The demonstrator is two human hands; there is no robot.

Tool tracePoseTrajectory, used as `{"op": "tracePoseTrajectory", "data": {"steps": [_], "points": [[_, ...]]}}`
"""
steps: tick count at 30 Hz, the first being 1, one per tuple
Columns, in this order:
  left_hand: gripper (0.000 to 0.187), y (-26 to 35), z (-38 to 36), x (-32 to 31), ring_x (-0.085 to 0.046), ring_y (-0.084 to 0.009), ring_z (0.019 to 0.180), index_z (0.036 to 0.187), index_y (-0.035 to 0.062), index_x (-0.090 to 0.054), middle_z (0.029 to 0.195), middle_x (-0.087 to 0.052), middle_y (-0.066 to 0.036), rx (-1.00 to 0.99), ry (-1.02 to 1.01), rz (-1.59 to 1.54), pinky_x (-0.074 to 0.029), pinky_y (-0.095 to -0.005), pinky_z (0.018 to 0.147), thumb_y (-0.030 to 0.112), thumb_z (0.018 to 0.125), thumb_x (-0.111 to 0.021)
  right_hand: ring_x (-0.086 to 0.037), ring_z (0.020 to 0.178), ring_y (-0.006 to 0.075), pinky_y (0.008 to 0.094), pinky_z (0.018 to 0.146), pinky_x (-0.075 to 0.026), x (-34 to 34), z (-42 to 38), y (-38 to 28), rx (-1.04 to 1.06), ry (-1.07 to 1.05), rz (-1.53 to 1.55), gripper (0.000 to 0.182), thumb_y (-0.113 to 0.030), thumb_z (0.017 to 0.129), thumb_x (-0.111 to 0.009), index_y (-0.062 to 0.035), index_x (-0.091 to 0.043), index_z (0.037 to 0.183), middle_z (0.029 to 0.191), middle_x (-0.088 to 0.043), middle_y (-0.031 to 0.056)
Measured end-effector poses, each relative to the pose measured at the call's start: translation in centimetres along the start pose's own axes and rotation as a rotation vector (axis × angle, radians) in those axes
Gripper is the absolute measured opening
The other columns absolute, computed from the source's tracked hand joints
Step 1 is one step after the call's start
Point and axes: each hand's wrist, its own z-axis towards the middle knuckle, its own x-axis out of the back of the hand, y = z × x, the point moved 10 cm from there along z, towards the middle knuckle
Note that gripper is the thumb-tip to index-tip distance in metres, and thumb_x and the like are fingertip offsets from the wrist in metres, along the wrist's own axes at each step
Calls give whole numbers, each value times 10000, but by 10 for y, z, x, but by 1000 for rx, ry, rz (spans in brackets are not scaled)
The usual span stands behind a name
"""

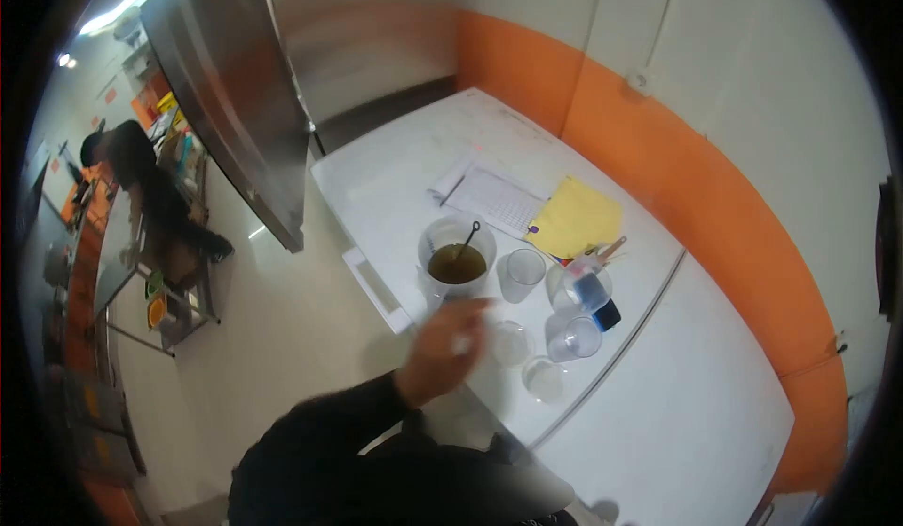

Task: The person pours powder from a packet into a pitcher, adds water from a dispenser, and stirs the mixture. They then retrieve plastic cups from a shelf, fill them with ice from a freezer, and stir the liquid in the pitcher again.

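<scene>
My left hand (444, 349) reaches in from the lower left over the near edge of the white table, slightly blurred. Its fingers are curled in, and a small pale patch shows between them that I cannot make out. Just beyond it stands a clear pitcher (435, 235) holding brownish-yellow liquid (458, 264), with a dark-handled spoon or stirrer (468, 238) leaning inside. To the hand's right lie two round clear lids or shallow dishes, one (513, 344) near the fingers and another (545, 378) closer to me. My right hand is outside the view.
Clear plastic cups (522, 275) (576, 339) stand on the white table (677, 404) near a blue-and-black item (606, 315). Behind lie a printed sheet (499, 202) and yellow paper (576, 218). A tall metal door (226, 94) rises at left; a person (150, 183) bends over a counter beyond.
</scene>
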Motion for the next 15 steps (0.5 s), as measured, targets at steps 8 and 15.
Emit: {"op": "tracePoseTrajectory", "data": {"steps": [8,15], "points": [[475,-198,-222,174,-512,-96,769,1346,10,-391,979,-511,-27,670,38,-31,-443,-231,678,-7,901,-558,-464,1217,164,317,975,-412,212,-175,-524,1323,-6,1193,437,-227,1003,-511,11,-398,1351,1343,-488,119],[583,-190,-253,279,-504,-119,788,1422,19,-283,1048,-467,-73,838,40,274,-438,-239,685,11,899,-540,-521,938,191,335,881,-416,225,-117,-658,1052,353,1449,424,-406,1019,-457,9,-544,1045,972,-583,106]]}}
